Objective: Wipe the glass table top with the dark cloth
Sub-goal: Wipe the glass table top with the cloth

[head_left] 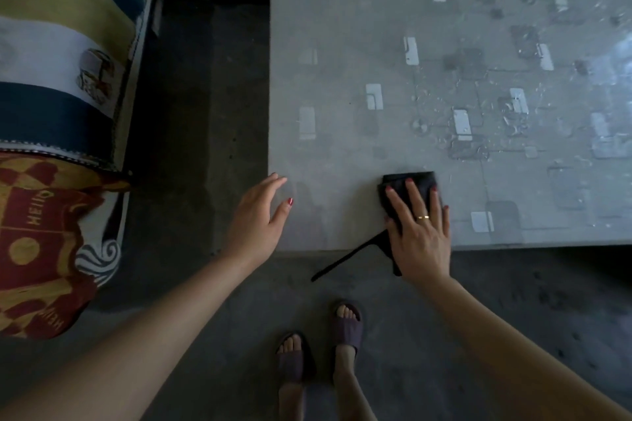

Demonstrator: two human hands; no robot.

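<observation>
The glass table top [342, 44] fills the upper right, grey, with pale reflections and water droplets toward the right. A dark folded cloth [415, 183] lies near the table's front edge, with a thin strap hanging off over the floor. My right hand [420, 232] presses flat on the cloth, fingers spread, a ring on one finger. My left hand [258, 219] hovers at the table's front left corner, fingers apart, holding nothing.
A sofa with a striped blanket [58, 44] and a red-and-yellow cushion [41, 243] stands to the left, across a strip of dark concrete floor [205, 113]. My feet in sandals [321, 345] stand just in front of the table's edge.
</observation>
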